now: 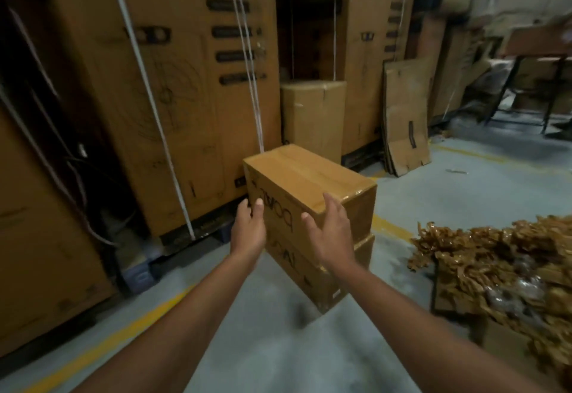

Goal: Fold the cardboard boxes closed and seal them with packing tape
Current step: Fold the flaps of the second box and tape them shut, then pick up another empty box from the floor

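1. The top box (pixel 309 176) is closed. A glossy strip of tape (pixel 356 196) runs along its lid and down over the right end.
2. It sits on a lower box (pixel 318 281) of the same kind, and that one stands on the grey floor (pixel 278 346).
3. The left hand (pixel 249 228) is at the top box's near left corner. The thumb lies on the printed front face and the fingers curl round onto the left end, gripping that corner.
4. The right hand (pixel 329 231) lies against the same front face, further right. Its fingers are spread and straight, the tips reach the top edge, and it grips nothing.
5. Behind the top box and to its left stand tall cartons (pixel 173 83) bound with white straps (pixel 247 52).
6. Directly behind it stands a smaller upright box (pixel 312 114).
7. Behind it and to the right, flattened cardboard (pixel 405 120) leans upright.
8. To the right of the top box, well apart from it, lies a heap of brown scraps (pixel 495 256).
9. A yellow floor line (pixel 390 225) runs between the stack and that heap.
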The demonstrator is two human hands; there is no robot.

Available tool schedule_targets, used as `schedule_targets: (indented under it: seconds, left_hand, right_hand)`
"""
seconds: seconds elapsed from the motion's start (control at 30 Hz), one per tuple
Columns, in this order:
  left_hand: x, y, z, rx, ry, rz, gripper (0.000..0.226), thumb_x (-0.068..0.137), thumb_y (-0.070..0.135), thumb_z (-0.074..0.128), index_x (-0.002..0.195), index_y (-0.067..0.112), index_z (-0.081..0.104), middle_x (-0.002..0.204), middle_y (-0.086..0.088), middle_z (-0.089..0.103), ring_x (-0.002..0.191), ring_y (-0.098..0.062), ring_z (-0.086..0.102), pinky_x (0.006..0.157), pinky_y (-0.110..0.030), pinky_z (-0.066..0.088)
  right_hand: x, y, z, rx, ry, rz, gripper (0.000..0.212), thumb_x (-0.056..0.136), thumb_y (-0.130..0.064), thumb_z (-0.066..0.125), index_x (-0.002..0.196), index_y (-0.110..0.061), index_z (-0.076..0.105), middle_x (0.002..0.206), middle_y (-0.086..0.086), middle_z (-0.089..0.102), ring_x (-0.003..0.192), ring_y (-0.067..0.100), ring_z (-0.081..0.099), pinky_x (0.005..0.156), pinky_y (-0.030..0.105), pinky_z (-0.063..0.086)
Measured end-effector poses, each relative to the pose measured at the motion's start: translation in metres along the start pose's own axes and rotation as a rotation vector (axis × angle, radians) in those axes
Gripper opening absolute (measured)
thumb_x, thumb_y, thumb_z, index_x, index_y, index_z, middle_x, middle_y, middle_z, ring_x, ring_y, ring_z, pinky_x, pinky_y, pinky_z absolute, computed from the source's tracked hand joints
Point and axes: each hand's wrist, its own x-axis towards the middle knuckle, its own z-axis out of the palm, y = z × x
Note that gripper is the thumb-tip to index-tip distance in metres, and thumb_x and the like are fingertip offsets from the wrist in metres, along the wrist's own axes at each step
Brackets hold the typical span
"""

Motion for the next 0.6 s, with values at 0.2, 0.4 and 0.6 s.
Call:
schedule_targets:
  seconds: [0.2, 0.4, 0.6]
  left_hand:
    - [-0.122, 0.054, -0.171, 0.23, 0.139, 0.337, 0.057, 0.106, 0.046, 0.032, 0.155, 0.018, 0.03, 0.16, -0.002, 0.031, 0.147, -0.02, 0.028, 0.117, -0.032, 0.022]
    - [-0.268, 0.055, -0.332, 0.366, 0.35, 0.364, 0.056, 0.105, 0.044, 0.038, 0.154, 0.017, 0.033, 0.158, -0.003, 0.035, 0.147, -0.019, 0.03, 0.119, -0.035, 0.026]
    - [-0.399, 0.027, -0.488, 0.473, 0.594, 0.249, 0.058, 0.104, 0.05, 0.034, 0.153, 0.02, 0.032, 0.157, 0.0, 0.037, 0.147, -0.018, 0.03, 0.119, -0.039, 0.028]
  right_hand:
    - [-0.116, -0.153, -0.038, 0.084, -0.018, -0.081, 0.067, 0.097, -0.044, 0.053, 0.154, -0.021, 0.025, 0.157, 0.003, 0.03, 0.143, 0.024, 0.029, 0.114, 0.042, 0.029]
    - [-0.255, -0.28, -0.041, 0.217, -0.176, -0.219, 0.066, 0.095, -0.037, 0.059, 0.151, -0.015, 0.031, 0.152, 0.007, 0.037, 0.138, 0.025, 0.038, 0.11, 0.036, 0.032]
    - [-0.394, -0.385, -0.009, 0.281, -0.415, -0.363, 0.062, 0.093, -0.034, 0.063, 0.148, -0.02, 0.037, 0.147, 0.006, 0.043, 0.129, 0.025, 0.049, 0.106, 0.044, 0.044]
